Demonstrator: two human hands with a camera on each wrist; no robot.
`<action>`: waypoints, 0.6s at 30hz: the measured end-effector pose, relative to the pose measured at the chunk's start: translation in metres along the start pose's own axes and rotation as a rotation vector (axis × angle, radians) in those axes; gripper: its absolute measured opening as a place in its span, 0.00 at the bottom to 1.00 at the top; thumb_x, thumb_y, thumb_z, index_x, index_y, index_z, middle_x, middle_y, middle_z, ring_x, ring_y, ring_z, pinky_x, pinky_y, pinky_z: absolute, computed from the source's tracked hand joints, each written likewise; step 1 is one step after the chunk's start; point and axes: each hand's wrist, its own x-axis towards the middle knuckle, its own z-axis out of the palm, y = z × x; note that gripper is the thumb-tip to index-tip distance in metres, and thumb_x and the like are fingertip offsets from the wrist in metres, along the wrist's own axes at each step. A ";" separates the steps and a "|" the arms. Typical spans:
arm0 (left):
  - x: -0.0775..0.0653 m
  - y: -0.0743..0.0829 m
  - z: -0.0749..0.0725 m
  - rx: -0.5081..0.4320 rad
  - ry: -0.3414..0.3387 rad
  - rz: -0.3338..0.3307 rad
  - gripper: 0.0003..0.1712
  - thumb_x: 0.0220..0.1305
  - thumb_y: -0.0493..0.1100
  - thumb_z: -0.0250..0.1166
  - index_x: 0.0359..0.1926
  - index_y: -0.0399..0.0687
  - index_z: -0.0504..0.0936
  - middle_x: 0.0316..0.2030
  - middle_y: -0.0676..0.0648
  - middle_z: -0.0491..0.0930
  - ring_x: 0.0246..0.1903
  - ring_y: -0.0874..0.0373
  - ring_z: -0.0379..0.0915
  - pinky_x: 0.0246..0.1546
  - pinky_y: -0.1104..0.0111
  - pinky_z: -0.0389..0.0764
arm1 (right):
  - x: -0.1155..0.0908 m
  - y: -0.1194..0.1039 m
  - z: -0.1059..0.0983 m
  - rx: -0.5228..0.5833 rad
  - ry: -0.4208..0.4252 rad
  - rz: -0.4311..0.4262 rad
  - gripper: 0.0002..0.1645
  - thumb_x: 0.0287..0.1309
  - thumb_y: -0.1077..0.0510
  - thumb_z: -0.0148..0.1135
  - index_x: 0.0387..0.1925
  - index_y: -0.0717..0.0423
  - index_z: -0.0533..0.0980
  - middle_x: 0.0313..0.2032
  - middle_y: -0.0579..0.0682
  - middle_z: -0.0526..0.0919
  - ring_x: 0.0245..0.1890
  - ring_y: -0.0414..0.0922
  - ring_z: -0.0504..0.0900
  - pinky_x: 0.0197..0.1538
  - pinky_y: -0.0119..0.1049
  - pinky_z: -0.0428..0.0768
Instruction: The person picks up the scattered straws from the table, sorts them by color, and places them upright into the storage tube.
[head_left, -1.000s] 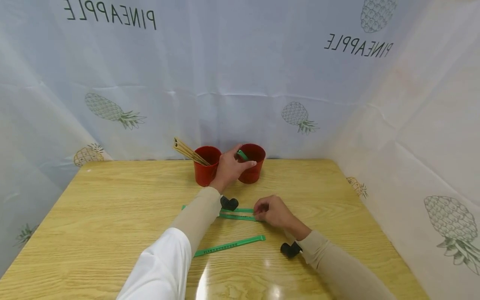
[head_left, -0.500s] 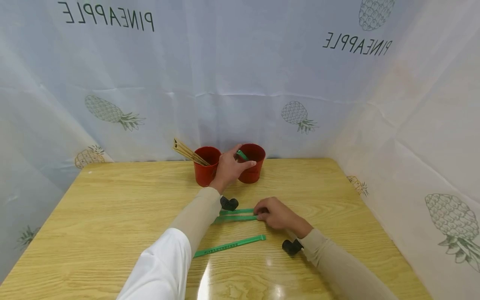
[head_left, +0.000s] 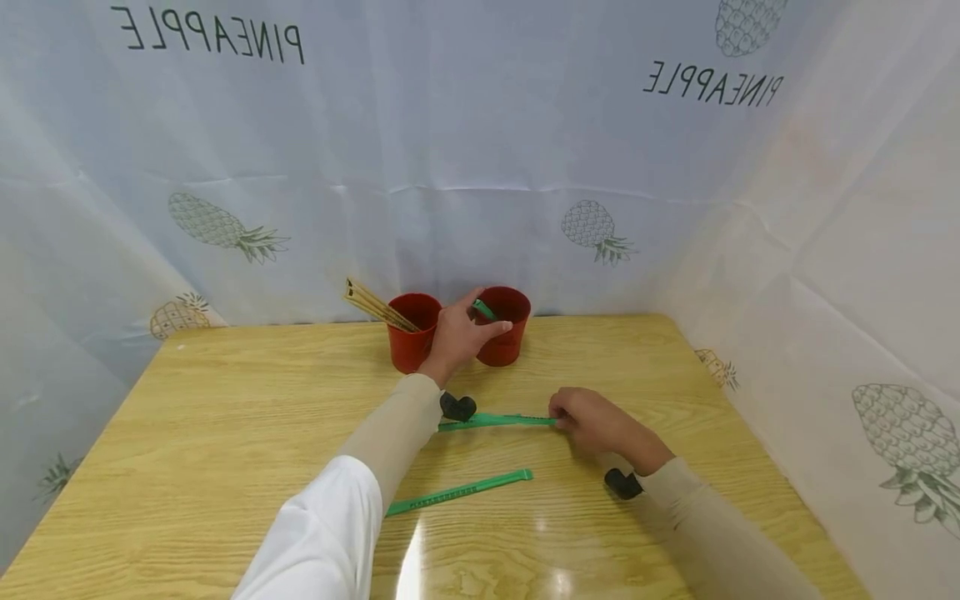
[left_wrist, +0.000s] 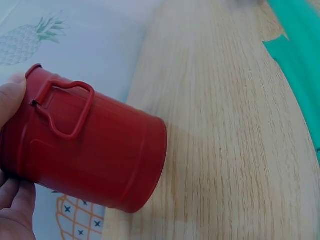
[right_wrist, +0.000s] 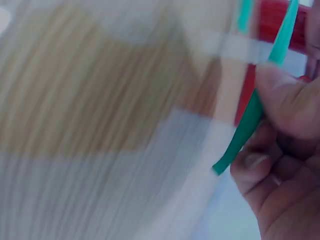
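My left hand [head_left: 461, 335] holds the right-hand red bucket [head_left: 501, 348], thumb and fingers spread across its rim. In the left wrist view this bucket [left_wrist: 100, 145] shows a wire side handle, with the thumb and fingers on opposite sides of its rim. A green packet end [head_left: 484, 310] pokes up inside. My right hand [head_left: 596, 423] pinches one end of a long, narrow green packet [head_left: 528, 420] between thumb and fingers. The right wrist view shows the packet [right_wrist: 247, 120] crossing the fingertips. Another green packet overlaps it near my left wrist. What the packets contain is hidden.
Another red bucket [head_left: 411, 348] stands to the left, with several yellow packets [head_left: 375, 307] leaning out of it. Closer to me, a loose green packet [head_left: 465, 492] with dark print lies on the wooden table [head_left: 247, 467]. A pineapple-print cloth [head_left: 465, 150] hangs behind.
My right hand has moved right, drawing the green packet along, and the two packets now overlap instead of lying apart. My left hand stays at the bucket.
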 end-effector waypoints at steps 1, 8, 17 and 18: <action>0.000 0.000 0.000 -0.001 0.001 0.004 0.48 0.61 0.55 0.77 0.78 0.50 0.67 0.61 0.45 0.82 0.55 0.49 0.77 0.57 0.56 0.86 | -0.003 0.003 -0.001 -0.053 0.003 0.001 0.08 0.66 0.70 0.64 0.36 0.54 0.79 0.34 0.45 0.80 0.34 0.38 0.75 0.39 0.34 0.78; 0.001 -0.001 0.001 -0.004 -0.006 0.021 0.50 0.61 0.55 0.78 0.78 0.48 0.67 0.57 0.45 0.84 0.50 0.50 0.77 0.53 0.58 0.86 | -0.016 0.022 -0.016 -0.036 0.158 0.063 0.06 0.67 0.71 0.63 0.36 0.58 0.76 0.31 0.47 0.77 0.29 0.38 0.68 0.34 0.33 0.72; -0.001 0.000 0.000 0.003 0.008 -0.021 0.49 0.61 0.54 0.77 0.79 0.50 0.66 0.62 0.44 0.82 0.55 0.47 0.76 0.57 0.54 0.86 | 0.022 0.006 -0.040 0.247 0.435 0.095 0.04 0.72 0.67 0.59 0.38 0.60 0.77 0.30 0.57 0.82 0.27 0.39 0.74 0.35 0.36 0.76; 0.000 0.001 0.002 0.000 -0.002 -0.020 0.49 0.61 0.54 0.77 0.79 0.50 0.66 0.63 0.44 0.82 0.55 0.47 0.77 0.58 0.53 0.86 | 0.027 0.003 -0.043 0.238 0.475 0.091 0.04 0.72 0.67 0.60 0.37 0.59 0.77 0.30 0.57 0.82 0.28 0.39 0.75 0.36 0.37 0.77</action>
